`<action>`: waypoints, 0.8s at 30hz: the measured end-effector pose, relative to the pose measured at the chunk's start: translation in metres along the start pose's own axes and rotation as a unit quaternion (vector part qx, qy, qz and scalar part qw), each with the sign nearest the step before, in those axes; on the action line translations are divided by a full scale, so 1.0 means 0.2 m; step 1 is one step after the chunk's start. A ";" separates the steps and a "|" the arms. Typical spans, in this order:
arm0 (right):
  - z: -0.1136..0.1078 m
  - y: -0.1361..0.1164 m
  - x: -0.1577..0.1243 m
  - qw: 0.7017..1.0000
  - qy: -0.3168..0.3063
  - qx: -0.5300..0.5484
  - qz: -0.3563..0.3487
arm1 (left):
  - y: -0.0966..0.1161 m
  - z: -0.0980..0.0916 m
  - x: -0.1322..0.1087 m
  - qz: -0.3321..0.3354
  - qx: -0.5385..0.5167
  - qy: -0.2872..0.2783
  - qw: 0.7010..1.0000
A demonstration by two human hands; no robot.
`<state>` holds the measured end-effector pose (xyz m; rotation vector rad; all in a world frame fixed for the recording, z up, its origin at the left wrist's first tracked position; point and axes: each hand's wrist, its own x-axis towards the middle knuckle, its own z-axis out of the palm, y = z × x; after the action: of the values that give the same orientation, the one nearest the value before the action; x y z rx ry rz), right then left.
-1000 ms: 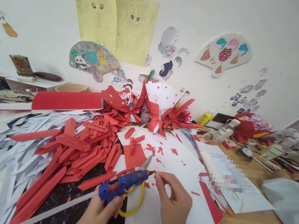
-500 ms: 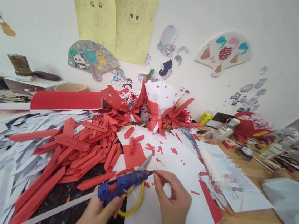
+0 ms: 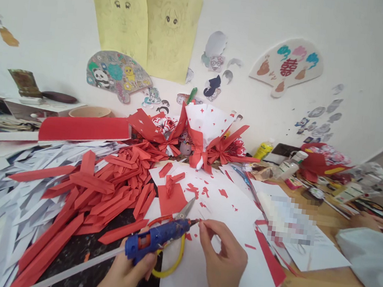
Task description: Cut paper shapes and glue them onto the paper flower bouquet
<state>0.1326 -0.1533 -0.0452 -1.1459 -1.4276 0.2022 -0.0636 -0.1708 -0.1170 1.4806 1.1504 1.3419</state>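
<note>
My left hand [image 3: 132, 263] is wrapped round a blue glue gun [image 3: 162, 238], whose nozzle points right. A long translucent glue stick [image 3: 76, 268] sticks out of its back end. At the nozzle tip, my right hand [image 3: 223, 257] is closed in a pinch, thumb against forefinger; whatever lies between them is too small to make out. Beneath the glue gun lie scissors with yellow handles [image 3: 178, 259], their blades pointing away over the white paper [image 3: 226, 267]. A red paper square [image 3: 173, 201] with a small folded red piece on it lies just beyond.
Folded red paper strips [image 3: 113, 194] and white strips [image 3: 9, 196] are heaped at left. Red and white paper bouquets [image 3: 206, 131] stand along the wall. Small red scraps dot the white sheet. Bottles [image 3: 289, 166] stand at right, near another person's sleeve [image 3: 368, 260].
My right hand has shifted very slightly right, its pinched fingertips a little farther from the nozzle. The glue gun stays almost in place. At far right, the other person's hand has moved slightly.
</note>
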 end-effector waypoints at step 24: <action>-0.01 -0.01 0.00 0.998 0.010 -0.045 -0.052 | 0.04 0.01 0.01 -0.014 -0.023 0.008 1.000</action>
<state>0.1330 -0.1552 -0.0425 -1.1392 -1.4879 0.0536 -0.0608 -0.1715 -0.1092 1.4194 1.1389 1.3538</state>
